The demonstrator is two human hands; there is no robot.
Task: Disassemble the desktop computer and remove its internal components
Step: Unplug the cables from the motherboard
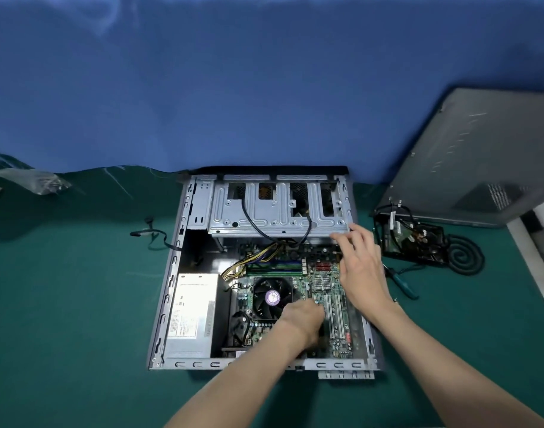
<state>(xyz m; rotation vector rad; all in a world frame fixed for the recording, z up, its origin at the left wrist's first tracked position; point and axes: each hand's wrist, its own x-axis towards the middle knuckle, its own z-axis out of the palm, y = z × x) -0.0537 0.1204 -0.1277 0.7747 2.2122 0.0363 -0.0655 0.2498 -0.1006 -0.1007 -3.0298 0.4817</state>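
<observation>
the open computer case [172,273] lies flat in the middle of the table [63,288]. inside it the drive cage [264,211] sits at 12 o'clock, the power supply [192,313] at 8 o'clock and the motherboard [326,291] at 4 o'clock, with the cpu fan [269,296] near centre. the left hand [301,319] rests on the board just beside the fan, fingers curled under; whether it pinches anything i cannot tell. the right hand [360,267] hovers at 2 o'clock, fingers spread and loose. the board looks stiff but fragile, so take it by bare edges. the supply is likely heavy, so grip its metal sides.
</observation>
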